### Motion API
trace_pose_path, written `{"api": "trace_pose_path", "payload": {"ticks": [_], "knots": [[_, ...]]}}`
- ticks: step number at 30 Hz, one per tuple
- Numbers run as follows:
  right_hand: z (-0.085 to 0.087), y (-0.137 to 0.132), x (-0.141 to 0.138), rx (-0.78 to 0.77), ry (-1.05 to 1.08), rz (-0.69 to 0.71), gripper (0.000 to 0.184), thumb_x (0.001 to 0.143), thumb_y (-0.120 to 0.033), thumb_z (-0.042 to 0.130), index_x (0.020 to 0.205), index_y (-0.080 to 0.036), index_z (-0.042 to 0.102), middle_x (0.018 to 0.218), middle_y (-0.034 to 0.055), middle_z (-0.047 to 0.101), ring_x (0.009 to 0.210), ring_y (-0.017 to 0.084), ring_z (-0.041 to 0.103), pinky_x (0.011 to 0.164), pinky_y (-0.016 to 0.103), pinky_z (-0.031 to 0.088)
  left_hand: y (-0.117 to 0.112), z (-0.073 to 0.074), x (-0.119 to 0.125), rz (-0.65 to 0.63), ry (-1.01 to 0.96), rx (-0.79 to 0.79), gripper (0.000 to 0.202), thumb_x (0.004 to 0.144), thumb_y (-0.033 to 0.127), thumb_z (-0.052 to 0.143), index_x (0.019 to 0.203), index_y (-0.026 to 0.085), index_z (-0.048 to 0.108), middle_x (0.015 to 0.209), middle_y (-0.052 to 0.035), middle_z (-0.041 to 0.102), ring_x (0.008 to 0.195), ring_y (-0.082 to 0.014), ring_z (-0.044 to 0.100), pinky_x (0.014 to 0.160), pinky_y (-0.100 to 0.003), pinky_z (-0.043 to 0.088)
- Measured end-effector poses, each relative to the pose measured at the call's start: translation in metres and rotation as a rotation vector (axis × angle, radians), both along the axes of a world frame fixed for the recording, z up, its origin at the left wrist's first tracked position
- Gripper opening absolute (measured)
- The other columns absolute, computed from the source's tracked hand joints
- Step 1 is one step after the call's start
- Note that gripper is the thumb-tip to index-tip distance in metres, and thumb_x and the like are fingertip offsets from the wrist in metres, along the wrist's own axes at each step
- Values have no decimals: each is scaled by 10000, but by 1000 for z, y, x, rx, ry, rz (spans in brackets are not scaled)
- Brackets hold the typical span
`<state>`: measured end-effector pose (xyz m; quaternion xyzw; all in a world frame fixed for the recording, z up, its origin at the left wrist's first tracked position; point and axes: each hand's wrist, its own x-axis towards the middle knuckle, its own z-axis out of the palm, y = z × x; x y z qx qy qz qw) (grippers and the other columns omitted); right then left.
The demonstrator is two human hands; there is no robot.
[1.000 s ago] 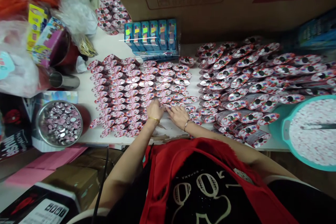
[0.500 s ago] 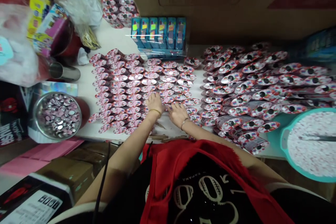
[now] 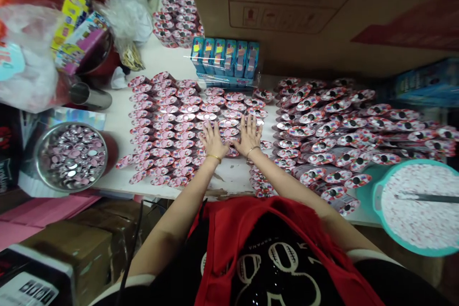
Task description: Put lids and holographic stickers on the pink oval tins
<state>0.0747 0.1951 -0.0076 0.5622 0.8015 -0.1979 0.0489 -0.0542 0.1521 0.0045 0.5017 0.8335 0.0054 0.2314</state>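
On the white table (image 3: 229, 184), the left hand (image 3: 214, 141) and the right hand (image 3: 249, 135) are lying spread with open fingers on rows of pink foil packets (image 3: 179, 126), pressing them lightly and evenly, pinching nothing.

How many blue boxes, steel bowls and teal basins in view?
Blue boxes: 6
Steel bowls: 1
Teal basins: 1
Total: 8

left hand (image 3: 214, 141), right hand (image 3: 248, 135) palm-down, spread open, side by side
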Motion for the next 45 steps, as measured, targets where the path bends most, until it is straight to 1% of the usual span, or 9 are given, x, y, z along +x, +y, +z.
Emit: {"api": "trace_pose_path", "payload": {"ticks": [9, 15, 19, 24, 30, 35, 39, 42, 45], "knots": [[-3, 11, 0, -193, -50, -27, 1059, 789, -555, 510, 1493, -192, -194, 1549, 145, -278, 1445, 357, -156, 1088, 655, 40, 9, -5, 6, 77, -65, -26, 1007, 714, 283, 655, 1527, 228, 63, 1606, -102, -41, 1460, -341, -114, 1132, -626, -41], [9, -9, -10, 108, 102, 39, 900, 865, -528, 377, 1516, -138, -105, 1588, 162, -135, 1455, 372, -94, 1066, 704, 96, -23, 6, -11, 183, -239, 290, 839, 740, 260, 646, 1485, 191, 268, 1582, -149, 167, 1474, -332, 35, 1168, -582, 67], [38, -32, -104, 242, 379, 218, 744, 899, -521, 377, 1513, -163, 158, 1595, 166, 46, 1461, 364, -5, 1095, 660, 161, -83, 23, -94, 378, -354, 701, 617, 830, 345, 584, 1400, 201, 396, 1469, -150, 398, 1395, -255, 338, 1148, -450, 294], [81, -84, -319, 2, 686, 733, 503, 922, -410, 436, 1352, -149, 458, 1415, 179, 415, 1332, 257, 359, 1098, 439, 337, -188, 44, -237, 891, -309, 908, 512, 838, 432, 578, 1282, 195, 482, 1287, -151, 543, 1085, -218, 603, 916, -377, 513], [58, -157, -526, -146, 324, 993, 657, 820, -416, 616, 1391, -172, 403, 1466, 166, 335, 1298, 326, 347, 1041, 487, 355, -292, 41, -329, 1071, -260, 813, 488, 800, 483, 608, 1188, 193, 549, 1206, -128, 590, 916, -174, 637, 816, -320, 537], [14, -179, -566, -110, 196, 1027, 671, 843, -533, 564, 1381, -178, 380, 1490, 204, 276, 1258, 370, 357, 941, 532, 417, -324, 30, -330, 1065, -336, 683, 407, 806, 478, 590, 1111, 209, 604, 1061, -92, 638, 861, -188, 637, 776, -335, 546], [7, -161, -565, -168, 186, 1067, 443, 920, -403, 498, 1300, -180, 454, 1400, 205, 404, 1167, 309, 465, 870, 445, 477, -318, 25, -324, 983, -458, 620, 355, 812, 478, 563, 1064, 239, 635, 1041, -87, 648, 818, -211, 635, 739, -359, 548], [19, -154, -571, -323, 333, 994, 181, 922, -208, 459, 1049, -147, 573, 1140, 79, 596, 961, 159, 562, 807, 310, 466, -319, 25, -325, 864, -516, 549, 355, 808, 495, 547, 1023, 231, 650, 1007, -78, 667, 853, -223, 642, 778, -378, 542], [24, -154, -586, -545, 536, 752, 226, 908, -188, 363, 792, -160, 555, 821, -108, 547, 757, 42, 506, 660, 181, 385, -326, 19, -332, 770, -520, 487, 366, 773, 521, 573, 1015, 261, 662, 1055, -51, 678, 972, -245, 642, 844, -385, 535]]}}
